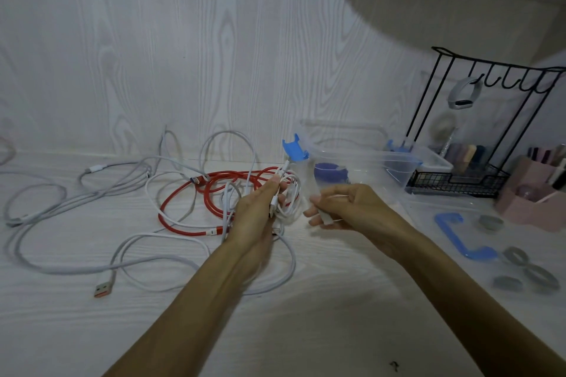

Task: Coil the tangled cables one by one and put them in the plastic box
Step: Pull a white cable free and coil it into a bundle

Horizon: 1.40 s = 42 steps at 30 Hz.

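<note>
My left hand [257, 211] grips a small coil of white cable [291, 193] just above the table's middle. Beside it, my right hand [340, 208] pinches a short grey strap [324, 214] close to the coil. A red cable [183, 202] lies in loops behind my left hand. Several white and grey cables [76, 193] sprawl tangled over the left half of the table, one ending in an orange-tipped USB plug [102, 288]. The clear plastic box [367, 162] with blue clips stands right behind my hands, with something dark blue inside.
The box's lid with a blue handle [459, 236] lies at the right, with several grey strap rings [526, 272] around it. A black wire rack [477, 131] and a pink organiser [533, 199] stand at the back right. A wall runs along the back.
</note>
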Available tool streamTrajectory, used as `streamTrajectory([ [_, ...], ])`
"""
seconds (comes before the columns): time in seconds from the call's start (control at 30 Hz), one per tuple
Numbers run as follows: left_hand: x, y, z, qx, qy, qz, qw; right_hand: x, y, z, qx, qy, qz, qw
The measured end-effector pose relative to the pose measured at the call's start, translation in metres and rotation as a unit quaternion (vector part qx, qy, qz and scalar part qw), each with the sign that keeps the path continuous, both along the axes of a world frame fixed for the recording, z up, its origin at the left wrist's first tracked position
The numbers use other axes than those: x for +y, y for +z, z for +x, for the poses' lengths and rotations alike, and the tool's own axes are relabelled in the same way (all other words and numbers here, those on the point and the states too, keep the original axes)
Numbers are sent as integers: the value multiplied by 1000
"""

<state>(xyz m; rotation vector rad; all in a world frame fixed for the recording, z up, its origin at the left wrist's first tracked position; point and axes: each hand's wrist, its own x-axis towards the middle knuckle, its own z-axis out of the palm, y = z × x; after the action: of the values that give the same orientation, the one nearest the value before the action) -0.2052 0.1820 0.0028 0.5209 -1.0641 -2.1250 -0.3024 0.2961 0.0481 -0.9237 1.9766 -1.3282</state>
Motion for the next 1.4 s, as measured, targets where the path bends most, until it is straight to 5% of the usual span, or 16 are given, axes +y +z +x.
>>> streamTrajectory([
  [0.2,-3,-1,-2,19,-15,12,1000,-14,2,6,6,19,-35,999],
  [0.33,-4,-3,-4,3,-11,-4,1000,-24,3,10,-81,-23,-30,996],
  [0.47,-4,-5,-4,-5,-7,-28,1000,-25,-6,13,107,-13,-12,994],
  [0.63,-3,-2,-3,26,-13,10,1000,-25,-23,13,224,-109,-184,951],
  [0.7,-2,0,-2,30,-34,18,999,-28,-21,1,239,-123,-147,952],
  [0.8,2,1,-2,16,-86,10,996,-34,-11,-18,201,-10,-8,979],
  [1.0,2,-1,-6,-14,-111,-49,993,-27,-9,-31,331,99,23,938],
  [1.23,8,-8,-12,-118,-41,-256,959,-18,-22,-29,180,98,-104,973],
  [1.4,7,-8,-6,-63,-87,-344,933,-18,-25,-27,-15,119,-173,978],
])
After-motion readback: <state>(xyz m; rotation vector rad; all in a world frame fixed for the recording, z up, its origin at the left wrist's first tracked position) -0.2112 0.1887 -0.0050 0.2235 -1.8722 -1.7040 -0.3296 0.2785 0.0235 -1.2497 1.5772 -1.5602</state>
